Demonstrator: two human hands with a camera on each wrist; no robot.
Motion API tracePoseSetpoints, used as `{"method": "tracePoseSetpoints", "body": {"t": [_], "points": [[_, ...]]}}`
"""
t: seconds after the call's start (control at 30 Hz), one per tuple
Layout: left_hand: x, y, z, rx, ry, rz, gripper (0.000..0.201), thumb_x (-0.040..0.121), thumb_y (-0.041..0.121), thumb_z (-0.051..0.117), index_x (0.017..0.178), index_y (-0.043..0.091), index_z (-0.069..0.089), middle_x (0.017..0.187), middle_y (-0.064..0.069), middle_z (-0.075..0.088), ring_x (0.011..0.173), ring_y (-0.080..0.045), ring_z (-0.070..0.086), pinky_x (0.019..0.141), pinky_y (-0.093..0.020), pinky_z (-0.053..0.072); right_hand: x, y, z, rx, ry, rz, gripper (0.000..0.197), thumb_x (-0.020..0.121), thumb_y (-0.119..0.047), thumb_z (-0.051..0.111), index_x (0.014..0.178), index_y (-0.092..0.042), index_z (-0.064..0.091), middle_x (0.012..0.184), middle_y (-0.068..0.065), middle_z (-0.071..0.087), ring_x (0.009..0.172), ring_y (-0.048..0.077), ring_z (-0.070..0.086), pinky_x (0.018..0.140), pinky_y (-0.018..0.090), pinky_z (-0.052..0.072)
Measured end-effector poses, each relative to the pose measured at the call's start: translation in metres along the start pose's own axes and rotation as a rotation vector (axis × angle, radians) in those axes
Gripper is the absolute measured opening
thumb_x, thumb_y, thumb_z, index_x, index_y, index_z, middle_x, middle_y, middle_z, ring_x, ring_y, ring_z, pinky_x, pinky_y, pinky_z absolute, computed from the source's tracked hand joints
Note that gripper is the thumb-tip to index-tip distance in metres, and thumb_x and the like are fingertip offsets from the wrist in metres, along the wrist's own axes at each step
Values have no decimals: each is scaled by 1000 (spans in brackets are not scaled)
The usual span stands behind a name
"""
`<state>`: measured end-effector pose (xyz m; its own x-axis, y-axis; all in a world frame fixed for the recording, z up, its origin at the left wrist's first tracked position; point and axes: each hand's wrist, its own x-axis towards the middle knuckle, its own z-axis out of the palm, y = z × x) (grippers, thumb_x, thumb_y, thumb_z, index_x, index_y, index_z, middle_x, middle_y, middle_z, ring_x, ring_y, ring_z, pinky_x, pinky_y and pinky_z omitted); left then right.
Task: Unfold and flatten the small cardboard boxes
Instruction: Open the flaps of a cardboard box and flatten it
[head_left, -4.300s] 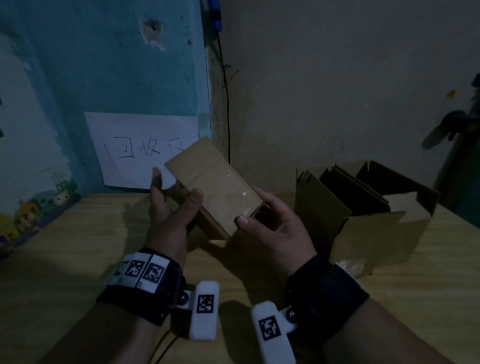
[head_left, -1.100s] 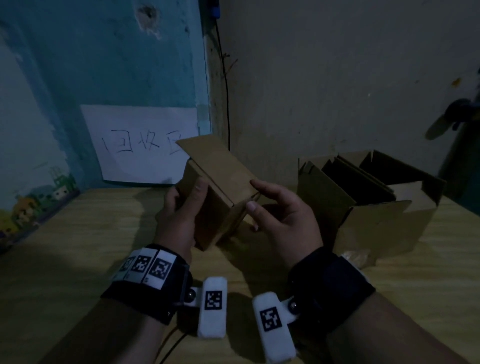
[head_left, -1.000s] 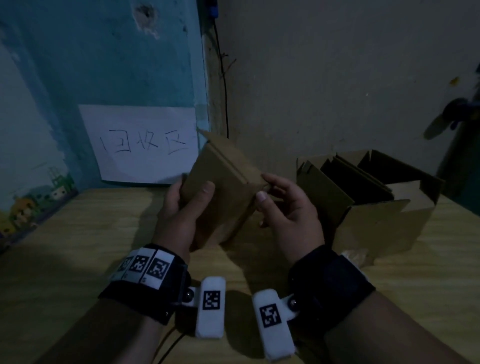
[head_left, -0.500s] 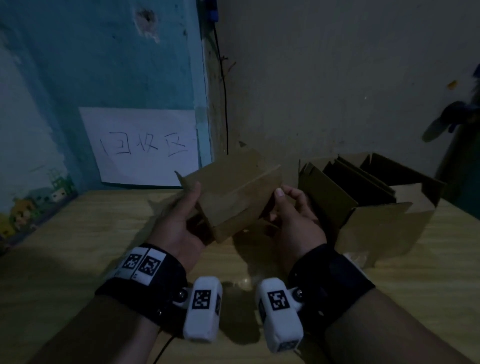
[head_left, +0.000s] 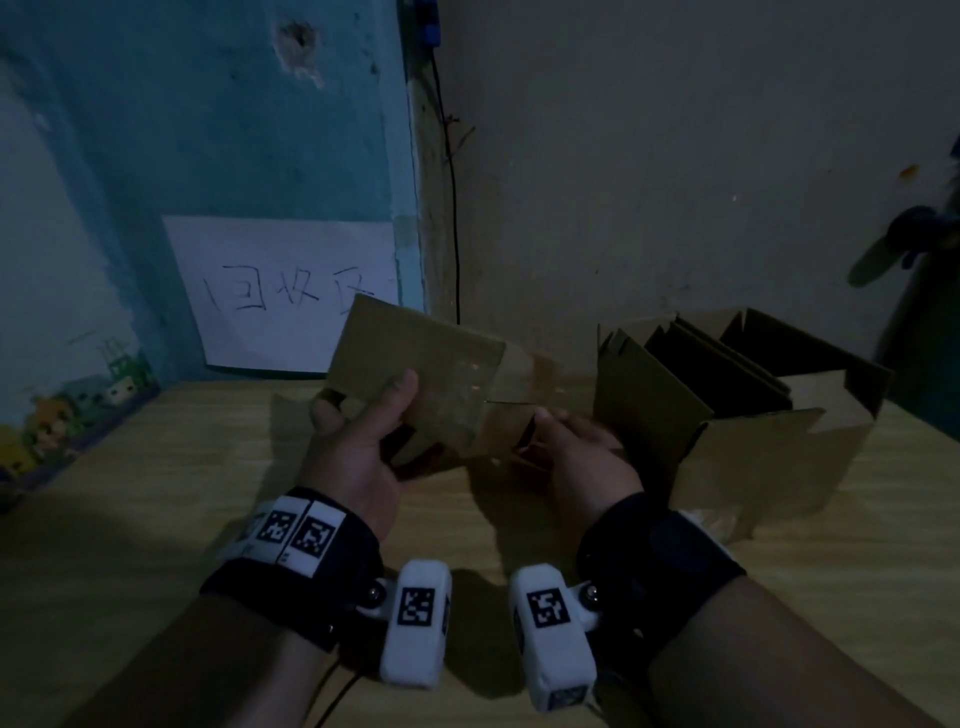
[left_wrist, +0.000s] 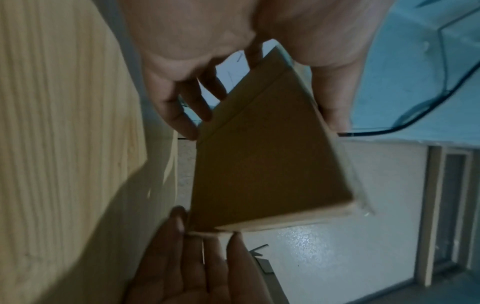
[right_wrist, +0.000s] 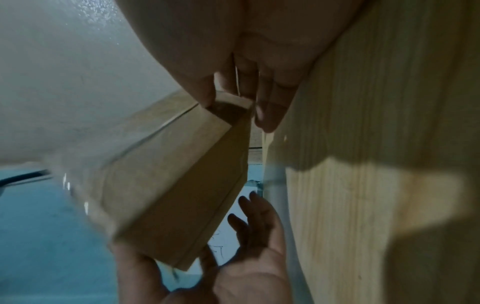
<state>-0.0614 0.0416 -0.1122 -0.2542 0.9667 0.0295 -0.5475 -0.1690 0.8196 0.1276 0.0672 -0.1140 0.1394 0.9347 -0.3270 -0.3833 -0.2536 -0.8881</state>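
A small brown cardboard box (head_left: 441, 379) is held above the wooden table (head_left: 156, 493), lying lengthwise with a taped face toward me. My left hand (head_left: 363, 410) grips its left end, thumb on the near face and fingers behind. My right hand (head_left: 540, 421) pinches the right end. In the left wrist view the box (left_wrist: 259, 164) sits between the left hand's fingers (left_wrist: 182, 117) and thumb, with the right hand (left_wrist: 197, 257) at its far end. In the right wrist view the right hand's fingers (right_wrist: 265, 115) and thumb clasp the box (right_wrist: 168, 185) at an end flap that shows a dark gap.
A larger open cardboard carton (head_left: 753, 441) stands at the right of the table with flat cardboard pieces upright inside. A white paper sign (head_left: 280, 296) hangs on the blue wall behind. A black cable (head_left: 454, 208) runs down the corner.
The box has been turned from a tilted, upright hold to lying lengthwise with its taped face toward me. My right hand has shifted to the box's right end; both hands have dropped slightly.
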Motion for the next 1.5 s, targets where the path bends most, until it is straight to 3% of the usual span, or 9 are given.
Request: {"method": "tracePoseSetpoints", "body": {"t": [0.07, 0.2, 0.37, 0.57, 0.7, 0.87, 1.07, 1.3, 1.5], "points": [[0, 0, 1, 63, 32, 71, 105, 51, 42, 103, 142, 38, 52, 137, 0, 73, 123, -31, 73, 94, -69, 59, -10, -1, 0, 135, -65, 81, 57, 106, -28, 59, 159, -25, 40, 167, 16, 37, 152, 36, 39, 125, 49, 34], [-2, 1, 2, 179, 40, 199, 105, 47, 47, 106, 137, 41, 53, 132, 6, 74, 122, -21, 73, 100, -60, 60, -17, 5, 1, 98, -466, -52, 74, 76, -68, 76, 138, -29, 64, 134, 11, 72, 123, 35, 68, 110, 57, 50], [-6, 3, 6, 253, 27, 284, 91, 49, 49, 103, 124, 48, 52, 123, 17, 75, 120, -12, 72, 106, -55, 57, -14, 6, -5, 56, -611, -116, 95, 65, -64, 90, 147, -29, 57, 140, 8, 69, 128, 36, 66, 110, 60, 49], [-6, -2, 7, 190, 96, 206, 135, 37, 73, 100, 152, 33, 43, 147, -2, 66, 134, -30, 66, 109, -60, 54, -18, 6, -1, 169, -572, -97, 62, 66, -48, 84, 124, -29, 71, 114, 5, 81, 112, 30, 74, 91, 46, 56], [-9, -2, 8, 32, -111, 77, 132, 50, 62, 102, 163, 35, 38, 150, -12, 65, 129, -37, 70, 102, -61, 58, -19, 12, 3, 99, -594, -22, 85, 60, -55, 86, 136, -25, 63, 120, 11, 76, 105, 28, 71, 90, 44, 53], [-10, 4, 12, 103, 43, 230, 148, 35, 53, 105, 158, 56, 23, 135, 7, 65, 122, -28, 72, 103, -64, 56, -16, 7, -2, 16, -466, -124, 54, 74, -44, 86, 122, -22, 75, 118, 10, 79, 104, 29, 79, 81, 47, 63], [-16, 5, 17, 347, 33, 329, 166, 36, 34, 103, 164, 44, -2, 129, 16, 51, 122, -7, 57, 106, -45, 53, -26, -2, -2, -62, -403, -242, 24, 95, -20, 72, 119, -21, 72, 113, 8, 78, 100, 29, 77, 83, 50, 66], [-18, -3, 15, 500, 13, 367, 151, 55, 17, 102, 164, 44, 2, 152, -1, 47, 138, -19, 54, 111, -48, 54, -25, 0, -5, -208, -355, -232, 32, 86, -35, 79, 116, -27, 73, 112, 4, 79, 101, 27, 77, 89, 53, 64], [-18, -6, 14, 525, -38, 415, 146, 47, 30, 95, 164, 41, 8, 140, 12, 52, 120, 3, 61, 85, -19, 65, -21, -1, -8, -254, -337, -157, 57, 68, -40, 78, 123, -29, 70, 119, 6, 75, 105, 30, 75, 90, 53, 63]]}}
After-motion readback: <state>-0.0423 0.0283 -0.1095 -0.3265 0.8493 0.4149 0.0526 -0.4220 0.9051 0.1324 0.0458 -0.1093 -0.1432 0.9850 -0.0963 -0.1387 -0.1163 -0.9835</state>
